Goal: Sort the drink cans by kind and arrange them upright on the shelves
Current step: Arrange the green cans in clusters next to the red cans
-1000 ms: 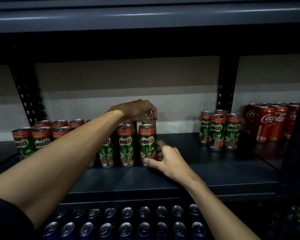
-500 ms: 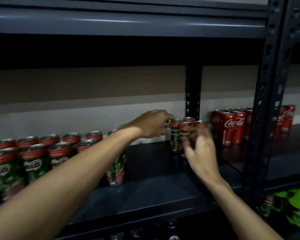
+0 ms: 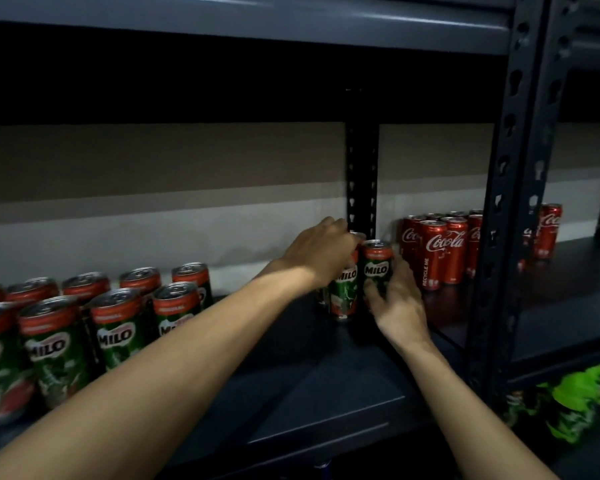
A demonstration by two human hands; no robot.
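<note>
Left of the black perforated post [image 3: 361, 174], upright green-and-red Milo cans [image 3: 118, 327] are massed on the dark metal shelf [image 3: 309, 393]. Before that post, a first can [image 3: 343, 292] is clasped by the left hand [image 3: 321, 252] and a second can [image 3: 378, 266] by the right hand [image 3: 400, 306], each grip curled round its can. Red Coca-Cola cans [image 3: 440, 251] are ranked right of it.

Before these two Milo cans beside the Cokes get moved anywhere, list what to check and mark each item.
1. Left hand grips the front Milo can from above: ok.
2. Right hand wraps round the Coke-side Milo can: ok.
3. Both held cans stand upright: ok.
4. Coke-side Milo can stands apart from the Coca-Cola cans, though narrowly: ok.
5. Bare shelf lies between the held cans and the big Milo group: ok.
6. Whether more Milo cans stand hidden behind the left hand: cannot tell.
</note>
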